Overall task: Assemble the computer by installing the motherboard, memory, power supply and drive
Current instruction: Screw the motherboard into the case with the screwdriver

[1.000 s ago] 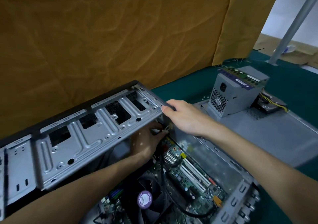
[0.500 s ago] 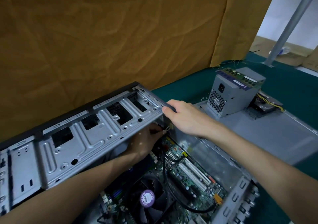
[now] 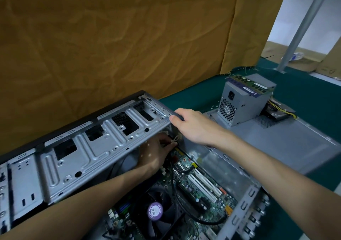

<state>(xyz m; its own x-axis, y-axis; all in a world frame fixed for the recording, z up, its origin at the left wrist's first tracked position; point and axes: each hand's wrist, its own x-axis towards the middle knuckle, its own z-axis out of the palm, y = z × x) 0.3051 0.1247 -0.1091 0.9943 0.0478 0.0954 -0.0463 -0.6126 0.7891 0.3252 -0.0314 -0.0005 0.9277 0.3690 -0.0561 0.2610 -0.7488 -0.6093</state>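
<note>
Green table [image 3: 304, 99]: right hand [image 3: 193, 125] grips case frame [image 3: 103, 147] (motherboard [image 3: 199, 188] below); left hand [image 3: 155, 155] apparently pinches wires [image 3: 175, 140].

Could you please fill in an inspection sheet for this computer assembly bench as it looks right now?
Surface: dark green cloth-covered table.
Job's things: open grey metal computer case; green motherboard inside with black cooling fan; grey boxy power supply standing on the flat grey side panel, green memory sticks on top; a dark drive behind it.
Clutter: nothing seen.
Grippers: right hand grips the case's top corner; left hand reaches under the frame, pinching small pale wires.
Cables: black cable looping over the board; yellow wires by the supply.
Surroundings: mustard-brown fabric backdrop; grey metal pole.
</note>
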